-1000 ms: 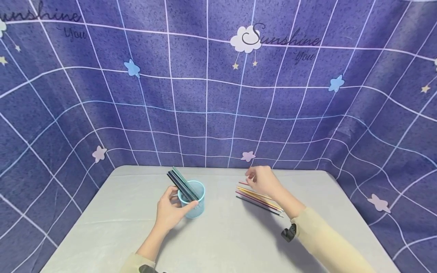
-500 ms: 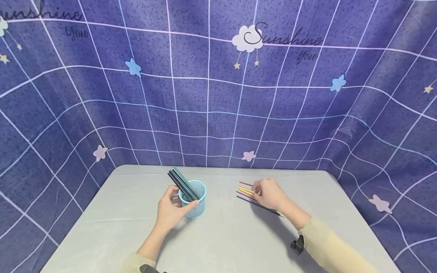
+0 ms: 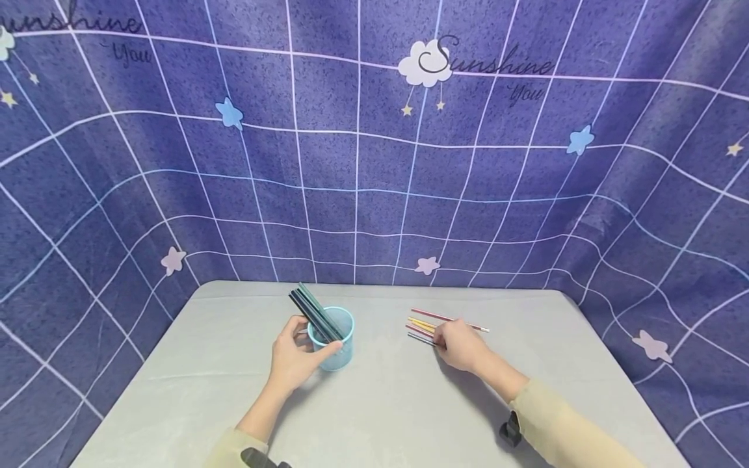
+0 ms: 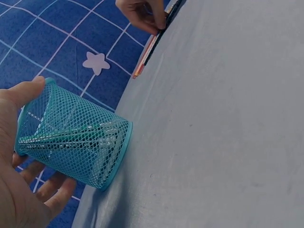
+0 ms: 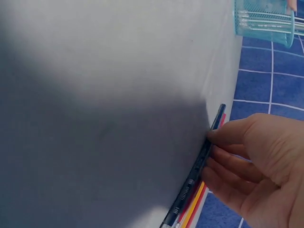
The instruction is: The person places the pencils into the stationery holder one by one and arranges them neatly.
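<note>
My left hand (image 3: 294, 361) grips a light blue mesh pencil cup (image 4: 78, 133), thumb at the rim and fingers round its side. Several dark and green pencils (image 3: 316, 315) lean out of the cup toward the back left. Over on the right side of the table, my right hand (image 3: 463, 348) pinches a dark blue pencil (image 5: 190, 183) between thumb and fingers, low at the tabletop. Yellow pencils (image 3: 422, 325) and red ones lie beside it, partly hidden under the hand. A separate red pencil (image 3: 433, 314) lies farther back.
Both hands are over a table with a light grey cloth (image 3: 374, 416). Behind it and along both sides hangs a purple-blue curtain (image 3: 328, 162) with a grid and stars. The table's back edge runs just beyond the cup and pencils.
My right hand came down onto the pencils, then shifted toward the near, dark one. The dark pencil's visible end has moved, and the far red pencil lies apart. The left hand keeps holding the cup.
</note>
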`<state>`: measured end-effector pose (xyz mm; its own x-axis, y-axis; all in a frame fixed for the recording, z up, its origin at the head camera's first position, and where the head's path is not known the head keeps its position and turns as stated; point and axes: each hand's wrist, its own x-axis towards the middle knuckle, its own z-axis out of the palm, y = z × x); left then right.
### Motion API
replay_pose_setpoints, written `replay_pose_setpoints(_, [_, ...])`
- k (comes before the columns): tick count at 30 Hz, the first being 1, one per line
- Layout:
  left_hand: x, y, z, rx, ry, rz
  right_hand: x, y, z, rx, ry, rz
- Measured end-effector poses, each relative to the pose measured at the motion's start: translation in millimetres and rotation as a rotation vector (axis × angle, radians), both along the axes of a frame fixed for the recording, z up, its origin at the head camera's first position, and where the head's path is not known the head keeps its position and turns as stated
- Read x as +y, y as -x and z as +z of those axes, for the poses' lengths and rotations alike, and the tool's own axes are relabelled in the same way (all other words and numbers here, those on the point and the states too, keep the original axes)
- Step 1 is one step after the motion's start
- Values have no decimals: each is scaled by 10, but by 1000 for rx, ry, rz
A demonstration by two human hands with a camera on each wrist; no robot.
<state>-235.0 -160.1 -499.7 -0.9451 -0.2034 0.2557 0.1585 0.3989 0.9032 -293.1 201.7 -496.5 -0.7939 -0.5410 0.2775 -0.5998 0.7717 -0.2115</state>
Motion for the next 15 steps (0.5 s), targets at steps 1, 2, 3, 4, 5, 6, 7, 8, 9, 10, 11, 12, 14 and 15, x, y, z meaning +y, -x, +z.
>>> replay_pose_setpoints(1, [-1,1,-1,-4,0,2,-1,1,-3,-7,-3,-3])
replay_pose_setpoints(2, [-1,1,-1,-3,-3,2,-1,1,-5,-11,-8,-5])
replay_pose_setpoints(3, [-1,2,-2,-2,-5,1,-1,3,-4,-9,-15,-6])
replay_pose_setpoints(4, [-1,5,-3,-1,-7,-1,0,7,-1,-8,-18,-6])
replay_pose_setpoints(5, [0,5,-4,1,-7,-4,1,11,6,-8,-19,-6])
replay_pose_setpoints(6, [-1,8,-7,0,-6,-5,2,17,17,-6,-22,-5])
replay_pose_setpoints(7, [-1,10,-10,-2,-8,-7,4,25,31,-8,-23,-4])
replay_pose_setpoints(8, [-1,12,-12,-3,-8,-7,4,34,54,-5,-23,-1])
replay_pose_setpoints(9, [-1,13,-14,-4,-6,-7,1,47,84,-2,-19,2])
replay_pose_setpoints(10, [-1,14,-15,-6,-4,-6,-5,61,120,0,-10,8])
replay_pose_setpoints(11, [-3,15,-17,-7,-2,-4,-13,77,161,6,1,15])
replay_pose_setpoints(12, [-5,14,-17,-8,-1,-2,-26,96,205,11,16,19])
replay_pose_setpoints(14, [-8,8,-12,-5,1,-3,-65,133,313,16,63,19])
replay_pose_setpoints(15, [-11,8,-11,-5,2,-5,-88,152,369,19,91,18])
